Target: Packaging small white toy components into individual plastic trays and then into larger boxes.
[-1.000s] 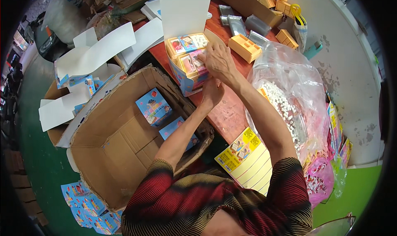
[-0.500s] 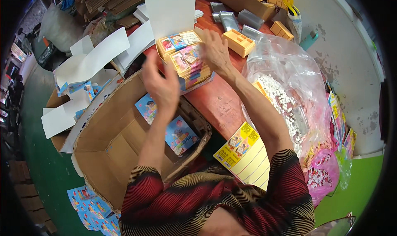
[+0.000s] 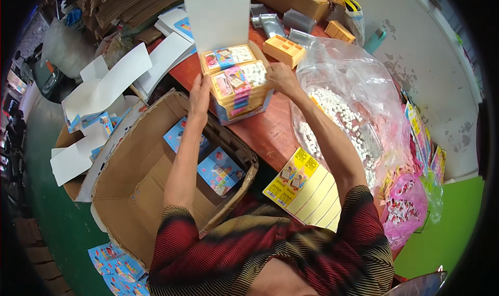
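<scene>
An open display box (image 3: 223,118), blue outside with a tall white lid standing up behind, rests on the red table in front of me. Two stacks of small orange trays (image 3: 238,81) fill it, each tray bearing white pieces and a printed pink or blue band. My left hand (image 3: 199,99) presses along the box's left side, thumb near the upper edge. At the right side, my right hand (image 3: 283,79) has its fingers bent around the box's edge; some fingertips are hidden. Just beyond that hand lies a loose orange tray (image 3: 284,50).
A large brown carton (image 3: 122,176) with blue printed boxes (image 3: 221,172) in it stands near left. White-backed box blanks (image 3: 112,85) lie behind it. To the right are a clear plastic bag of white pieces (image 3: 338,114), yellow printed cards (image 3: 293,184) and a pink bag (image 3: 403,213).
My left hand has come down onto the box's left side, and my right hand has moved from the trays' top to the right edge. The tray stacks now sit more evenly inside the box.
</scene>
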Demonstrator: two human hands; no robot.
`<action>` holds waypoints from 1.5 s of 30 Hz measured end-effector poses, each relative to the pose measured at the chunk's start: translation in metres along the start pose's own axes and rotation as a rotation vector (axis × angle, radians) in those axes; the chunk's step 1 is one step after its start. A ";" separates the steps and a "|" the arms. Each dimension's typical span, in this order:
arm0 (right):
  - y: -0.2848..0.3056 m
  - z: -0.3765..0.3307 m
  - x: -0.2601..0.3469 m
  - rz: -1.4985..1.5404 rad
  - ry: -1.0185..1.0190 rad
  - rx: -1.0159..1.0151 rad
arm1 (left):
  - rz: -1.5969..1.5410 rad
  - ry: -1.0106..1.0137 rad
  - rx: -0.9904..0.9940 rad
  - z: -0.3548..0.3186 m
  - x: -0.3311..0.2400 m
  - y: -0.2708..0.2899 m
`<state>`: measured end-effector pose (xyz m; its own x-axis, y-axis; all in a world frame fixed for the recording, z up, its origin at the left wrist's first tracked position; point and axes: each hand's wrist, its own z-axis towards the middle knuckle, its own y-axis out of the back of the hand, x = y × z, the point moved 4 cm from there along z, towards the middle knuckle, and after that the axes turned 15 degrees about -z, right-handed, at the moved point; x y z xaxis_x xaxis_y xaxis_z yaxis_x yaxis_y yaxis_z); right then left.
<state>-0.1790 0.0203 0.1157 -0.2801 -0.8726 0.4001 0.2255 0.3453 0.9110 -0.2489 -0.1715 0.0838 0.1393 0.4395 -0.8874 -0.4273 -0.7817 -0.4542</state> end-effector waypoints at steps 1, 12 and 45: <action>0.003 -0.010 -0.013 0.012 -0.008 0.012 | 0.055 0.041 -0.014 -0.007 0.001 -0.010; 0.057 -0.097 -0.011 -0.602 -0.253 -0.061 | 0.209 0.030 0.197 -0.036 0.017 -0.051; -0.026 -0.040 0.051 -0.464 0.360 -0.335 | 0.087 0.115 0.180 -0.019 0.012 -0.068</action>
<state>-0.1620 -0.0472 0.1082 -0.1024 -0.9854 -0.1359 0.4502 -0.1677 0.8770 -0.2016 -0.1214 0.1027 0.1914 0.3119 -0.9306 -0.5935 -0.7184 -0.3629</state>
